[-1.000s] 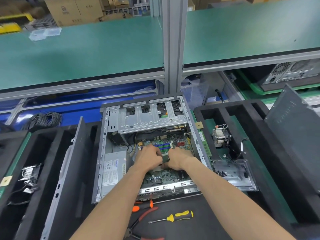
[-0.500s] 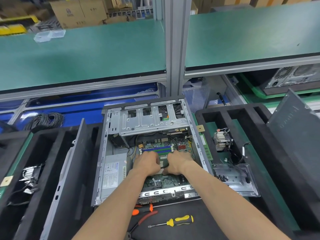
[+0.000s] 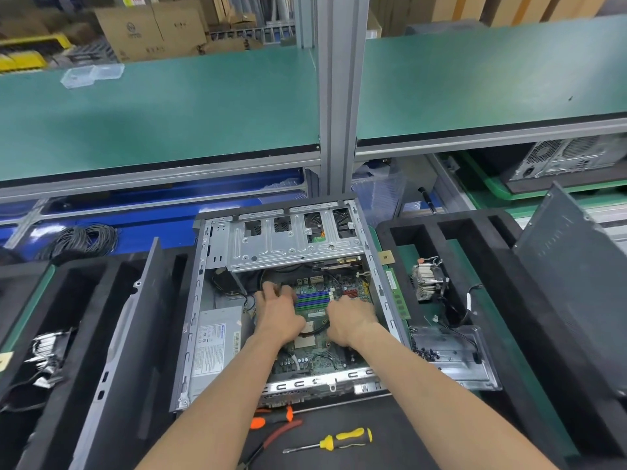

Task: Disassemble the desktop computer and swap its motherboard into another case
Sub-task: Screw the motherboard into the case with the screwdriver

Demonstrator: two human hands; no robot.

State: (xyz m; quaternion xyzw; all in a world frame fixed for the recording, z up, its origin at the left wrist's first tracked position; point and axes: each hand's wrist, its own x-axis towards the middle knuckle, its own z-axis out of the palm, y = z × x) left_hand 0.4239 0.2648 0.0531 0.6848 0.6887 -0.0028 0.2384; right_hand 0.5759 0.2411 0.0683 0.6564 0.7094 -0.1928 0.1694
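Observation:
The open desktop case lies flat in front of me, with the green motherboard inside it. My left hand rests on the board's left part, its fingers spread toward the upper left corner beside the blue memory slots. My right hand lies knuckles up on the board's right part; its fingertips are bent down and blurred. A thin black cable runs across the board between the two hands. Left of the board sits the grey power supply, and the metal drive cage spans the far end.
Black foam trays flank the case. The right one holds a heatsink, a memory stick, a metal plate and a leaning side panel. A yellow screwdriver and red pliers lie near me. Another case stands back right.
Both hands were close together at the middle of the board; now they have spread apart, the left toward the upper left, the right toward the right side. My view has tilted slightly.

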